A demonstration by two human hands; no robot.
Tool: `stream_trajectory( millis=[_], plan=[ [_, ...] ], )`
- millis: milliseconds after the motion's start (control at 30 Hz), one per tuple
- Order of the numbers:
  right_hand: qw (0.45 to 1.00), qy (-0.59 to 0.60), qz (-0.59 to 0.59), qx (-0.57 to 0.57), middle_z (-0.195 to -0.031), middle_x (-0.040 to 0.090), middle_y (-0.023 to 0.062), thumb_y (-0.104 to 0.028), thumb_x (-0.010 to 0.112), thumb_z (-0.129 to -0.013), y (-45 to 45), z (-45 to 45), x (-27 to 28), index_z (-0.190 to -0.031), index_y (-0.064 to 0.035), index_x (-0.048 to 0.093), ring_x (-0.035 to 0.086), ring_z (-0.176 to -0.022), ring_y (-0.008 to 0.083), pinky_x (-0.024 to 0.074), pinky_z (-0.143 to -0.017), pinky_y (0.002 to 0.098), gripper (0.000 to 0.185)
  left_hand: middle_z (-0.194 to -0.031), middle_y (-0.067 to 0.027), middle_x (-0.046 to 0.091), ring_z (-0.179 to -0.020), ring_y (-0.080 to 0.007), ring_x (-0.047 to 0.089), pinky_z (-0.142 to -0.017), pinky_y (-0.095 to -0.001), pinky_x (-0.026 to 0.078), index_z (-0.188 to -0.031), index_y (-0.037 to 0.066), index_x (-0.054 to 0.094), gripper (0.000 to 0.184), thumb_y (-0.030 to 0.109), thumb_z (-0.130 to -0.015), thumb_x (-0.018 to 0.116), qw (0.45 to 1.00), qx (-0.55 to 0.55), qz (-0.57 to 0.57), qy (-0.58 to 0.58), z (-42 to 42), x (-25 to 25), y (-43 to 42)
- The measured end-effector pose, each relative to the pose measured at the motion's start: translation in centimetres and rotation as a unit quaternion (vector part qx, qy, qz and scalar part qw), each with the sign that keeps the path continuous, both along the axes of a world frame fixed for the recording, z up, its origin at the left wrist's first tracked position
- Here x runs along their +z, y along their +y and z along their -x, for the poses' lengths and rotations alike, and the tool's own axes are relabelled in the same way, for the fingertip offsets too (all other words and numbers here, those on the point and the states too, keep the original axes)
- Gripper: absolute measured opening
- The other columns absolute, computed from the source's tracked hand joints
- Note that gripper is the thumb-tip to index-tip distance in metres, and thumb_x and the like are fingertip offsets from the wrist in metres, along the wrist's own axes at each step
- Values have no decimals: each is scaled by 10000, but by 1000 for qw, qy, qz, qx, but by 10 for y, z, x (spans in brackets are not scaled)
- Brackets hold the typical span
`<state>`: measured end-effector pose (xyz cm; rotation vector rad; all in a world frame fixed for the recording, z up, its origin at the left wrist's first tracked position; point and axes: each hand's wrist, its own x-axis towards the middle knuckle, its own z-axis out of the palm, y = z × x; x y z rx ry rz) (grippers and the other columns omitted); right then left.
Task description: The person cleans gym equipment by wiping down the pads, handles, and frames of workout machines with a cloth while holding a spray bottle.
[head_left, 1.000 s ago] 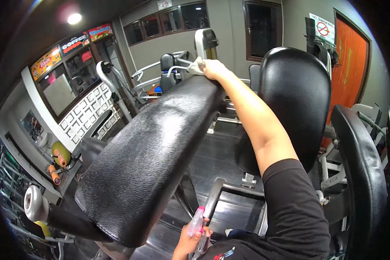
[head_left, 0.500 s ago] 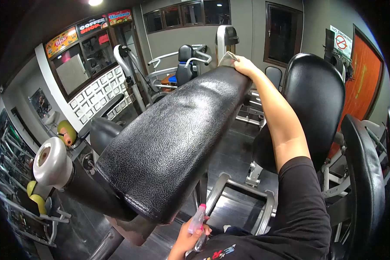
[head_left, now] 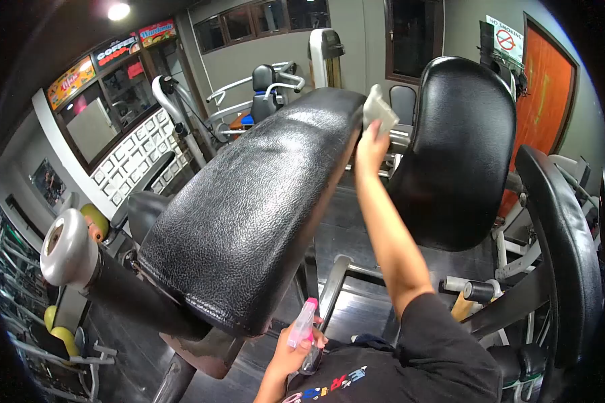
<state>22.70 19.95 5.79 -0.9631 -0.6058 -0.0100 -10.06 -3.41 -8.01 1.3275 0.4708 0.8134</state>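
My right hand (head_left: 373, 144) grips a light grey cloth (head_left: 381, 114), held up beside the far right edge of the long black padded bench (head_left: 249, 201). Whether the cloth touches the pad is hard to tell. Low at the bottom centre, my left hand (head_left: 294, 349) is wrapped round a clear spray bottle with a pink nozzle (head_left: 304, 326). The bench pad slopes across the middle of the view, its black surface shiny with reflected light.
A tall black backrest (head_left: 460, 148) stands right of my right arm, with another black pad (head_left: 561, 242) farther right. A silver-capped bar end (head_left: 67, 248) juts out at left. Gym machines (head_left: 265, 91) stand behind.
My right hand has come off the top far end of the bench pad, with the cloth, to its right side. My left hand still holds the bottle. The view has shifted.
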Motion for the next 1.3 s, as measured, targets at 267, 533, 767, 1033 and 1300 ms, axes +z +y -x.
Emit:
stream_trajectory(
  millis=[267, 533, 767, 1033, 1300],
  plan=[
    [920, -319, 34, 224, -1174, 619, 176, -21, 498, -919, -178, 62, -54, -1157, 17, 573, 603, -1099, 246, 447, -943, 338, 253, -776, -75, 637, -767, -169, 640, -748, -324, 509, -1219, -80, 488, 771, 605, -880, 590, 998, -40, -44, -5, -23, 0, 28],
    [747, -214, 500, 383, -981, 698, 164, -206, 520, -964, -254, -9, -113, -1196, -19, 586, 670, -861, 238, 503, -783, 365, 305, -747, -54, 609, -745, -159, 627, -717, -311, 500, -1245, -56, 483, 776, 626, -884, 565, 995, 3, -81, -58, -89, 19, 73],
    [729, -237, 522, 374, -890, 698, 130, -238, 526, -968, -282, -32, -100, -1182, -35, 594, 642, -790, 198, 498, -733, 345, 303, -742, -58, 606, -716, -142, 613, -698, -291, 494, -1197, -37, 497, 688, 580, -902, 577, 988, -7, -112, -102, -169, 42, 103],
    [737, -193, 500, 412, -970, 689, 135, -229, 523, -972, -281, -67, -89, -1201, -20, 581, 620, -862, 174, 491, -785, 334, 316, -756, -66, 634, -743, -132, 640, -706, -280, 499, -1100, -15, 513, 640, 582, -886, 601, 983, 22, -169, -75, -204, 53, 117],
    [734, -101, 465, 485, -1171, 628, 76, -276, 471, -1010, -250, -87, -103, -1297, -38, 539, 555, -1071, 144, 443, -929, 311, 379, -760, -60, 635, -759, -141, 644, -733, -292, 505, -1179, -15, 516, 695, 605, -876, 598, 986, 74, -141, -48, -207, 28, 108]
  ],
)
